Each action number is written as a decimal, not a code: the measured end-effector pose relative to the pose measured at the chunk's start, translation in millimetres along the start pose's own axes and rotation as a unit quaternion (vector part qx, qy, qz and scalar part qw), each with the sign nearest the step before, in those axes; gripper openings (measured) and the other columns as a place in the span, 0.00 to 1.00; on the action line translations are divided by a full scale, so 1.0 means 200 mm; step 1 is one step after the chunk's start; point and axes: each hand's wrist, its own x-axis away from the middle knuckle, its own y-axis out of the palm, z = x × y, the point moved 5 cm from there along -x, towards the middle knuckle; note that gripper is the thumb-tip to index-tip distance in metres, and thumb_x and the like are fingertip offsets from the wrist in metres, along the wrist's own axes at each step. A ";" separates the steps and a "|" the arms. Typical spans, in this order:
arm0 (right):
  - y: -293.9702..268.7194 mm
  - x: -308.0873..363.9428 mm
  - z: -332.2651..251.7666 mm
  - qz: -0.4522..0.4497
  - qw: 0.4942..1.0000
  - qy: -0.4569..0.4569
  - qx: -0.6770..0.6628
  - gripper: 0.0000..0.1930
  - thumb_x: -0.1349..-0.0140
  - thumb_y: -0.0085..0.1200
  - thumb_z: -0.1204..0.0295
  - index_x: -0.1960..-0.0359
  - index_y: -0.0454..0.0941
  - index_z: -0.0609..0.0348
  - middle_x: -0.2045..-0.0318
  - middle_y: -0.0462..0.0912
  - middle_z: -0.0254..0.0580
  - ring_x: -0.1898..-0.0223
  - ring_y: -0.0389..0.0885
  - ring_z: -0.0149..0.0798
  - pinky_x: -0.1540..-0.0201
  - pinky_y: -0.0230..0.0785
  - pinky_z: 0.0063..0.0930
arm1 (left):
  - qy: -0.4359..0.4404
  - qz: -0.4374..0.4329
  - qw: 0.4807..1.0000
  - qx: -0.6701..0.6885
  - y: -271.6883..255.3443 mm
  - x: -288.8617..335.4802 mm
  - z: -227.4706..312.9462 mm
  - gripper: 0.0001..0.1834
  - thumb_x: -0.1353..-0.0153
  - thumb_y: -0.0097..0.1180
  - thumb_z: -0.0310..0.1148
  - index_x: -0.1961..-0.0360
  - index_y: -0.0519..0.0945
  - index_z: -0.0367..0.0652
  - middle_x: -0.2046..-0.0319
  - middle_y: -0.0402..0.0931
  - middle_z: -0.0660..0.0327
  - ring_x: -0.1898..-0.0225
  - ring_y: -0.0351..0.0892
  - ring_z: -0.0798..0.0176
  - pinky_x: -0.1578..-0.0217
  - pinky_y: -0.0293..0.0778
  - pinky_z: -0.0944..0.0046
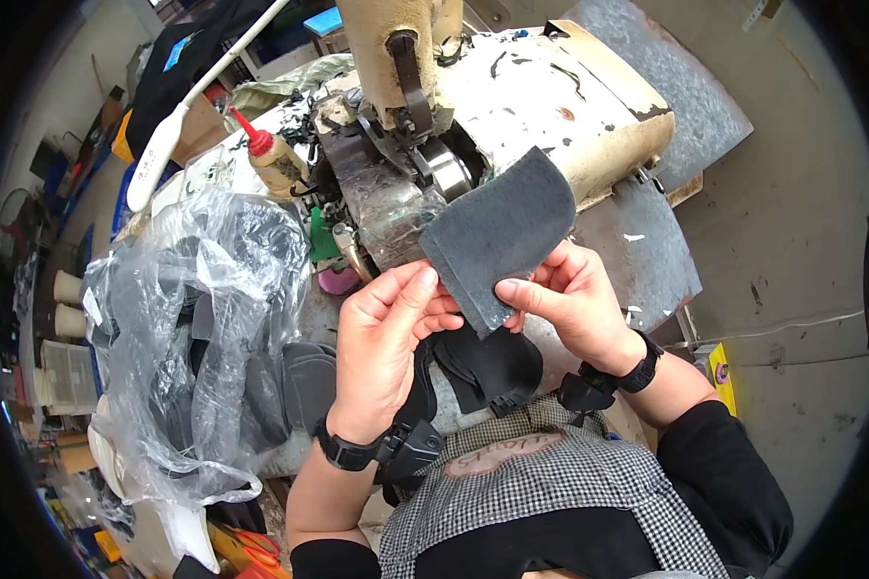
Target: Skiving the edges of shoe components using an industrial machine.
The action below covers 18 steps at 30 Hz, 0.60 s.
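A dark grey, suede-like cut piece (pixel 502 232) with one rounded end is held up in front of the machine head. My left hand (pixel 381 333) pinches its left edge between thumb and fingers. At its lower right edge, my right hand (pixel 574 299) grips it, thumb on top and fingers partly hidden underneath. Just beyond the piece, a shiny metal roller (pixel 446 172) shows in the worn cream machine (pixel 386 58). Below my hands, a stack of similar black pieces (pixel 492 372) lies by the table's near edge.
A clear plastic bag (pixel 203 338) of dark pieces spreads over the left side. Behind it stand a bottle with a red nozzle (pixel 278 164) and a white lamp arm (pixel 169 140). A purple round object (pixel 338 281) sits near my left hand. Dark scraps litter the machine's cream cover (pixel 550 87).
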 end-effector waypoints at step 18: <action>0.03 0.10 0.03 -0.003 0.999 -0.017 0.039 0.09 0.40 0.60 0.76 0.58 0.79 0.64 0.67 0.84 0.37 0.74 0.81 0.24 0.71 0.76 0.17 | -0.009 0.023 0.998 0.059 -0.02 0.06 -0.10 0.10 0.36 0.57 0.29 0.55 0.80 0.36 0.62 0.83 0.57 0.63 0.83 0.65 0.62 0.79 0.67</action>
